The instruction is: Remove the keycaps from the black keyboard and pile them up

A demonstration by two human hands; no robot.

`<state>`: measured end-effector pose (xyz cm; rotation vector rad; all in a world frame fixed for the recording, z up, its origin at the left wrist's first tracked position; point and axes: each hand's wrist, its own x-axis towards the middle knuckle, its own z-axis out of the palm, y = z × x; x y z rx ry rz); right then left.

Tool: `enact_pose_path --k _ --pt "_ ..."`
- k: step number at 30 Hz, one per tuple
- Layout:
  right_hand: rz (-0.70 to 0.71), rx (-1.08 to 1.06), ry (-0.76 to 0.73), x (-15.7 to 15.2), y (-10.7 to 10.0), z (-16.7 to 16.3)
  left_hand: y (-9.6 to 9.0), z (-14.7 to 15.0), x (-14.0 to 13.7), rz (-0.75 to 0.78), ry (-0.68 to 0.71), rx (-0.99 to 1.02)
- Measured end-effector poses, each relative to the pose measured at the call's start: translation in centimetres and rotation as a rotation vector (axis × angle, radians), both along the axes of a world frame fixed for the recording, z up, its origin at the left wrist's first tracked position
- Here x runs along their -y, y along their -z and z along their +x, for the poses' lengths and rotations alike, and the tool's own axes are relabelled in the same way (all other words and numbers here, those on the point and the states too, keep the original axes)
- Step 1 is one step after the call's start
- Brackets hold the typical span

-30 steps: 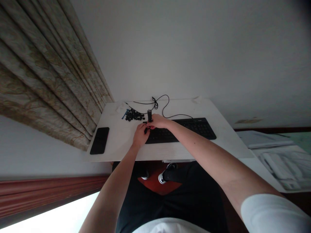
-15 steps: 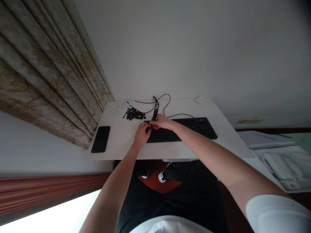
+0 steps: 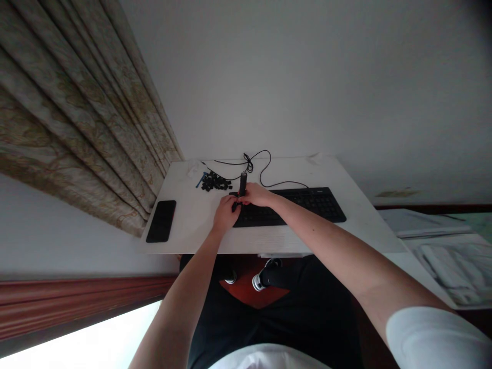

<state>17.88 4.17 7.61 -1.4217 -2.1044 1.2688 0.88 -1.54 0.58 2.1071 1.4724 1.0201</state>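
A black keyboard (image 3: 307, 204) lies lengthwise on the white table. My right hand (image 3: 257, 195) is closed round a slim black-handled tool (image 3: 243, 183), held nearly upright over the keyboard's left part. Its lower end is hidden among my fingers, so its kind does not show. My left hand (image 3: 226, 212) is bent over the keyboard's left end, close beside the right, with thumb and forefinger curved round a dark part there. Beyond the hands, a heap of loose black keycaps (image 3: 215, 181) lies next to a small blue tool (image 3: 201, 179).
On the left of the table (image 3: 200, 238) lies a black phone (image 3: 161, 221). A thin black cable (image 3: 265, 177) loops behind the keyboard. A patterned curtain (image 3: 126, 128) hangs along the left, and a wall (image 3: 277, 82) rises behind. White items (image 3: 442, 251) lie at the right.
The tool in my right hand has tipped from a slant to nearly upright, its top end shifting slightly left. My left hand stays at the keyboard's left end.
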Motion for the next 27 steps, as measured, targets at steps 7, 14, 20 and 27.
enact_pose_path --k 7,14,20,27 --pt "0.058 0.002 0.028 0.2 -0.9 -0.1 -0.3 0.0 0.1 -0.02 0.001 0.004" --pt "-0.033 -0.103 0.053 0.7 0.3 1.0 -0.3 -0.1 0.0 -0.021 0.012 0.006" --pt "0.112 0.031 0.028 1.3 0.1 0.8 -0.3 0.0 -0.1 -0.013 -0.001 -0.009" --pt "0.179 0.105 0.032 1.7 -0.4 0.4 -0.1 0.0 0.0 -0.004 -0.004 -0.006"
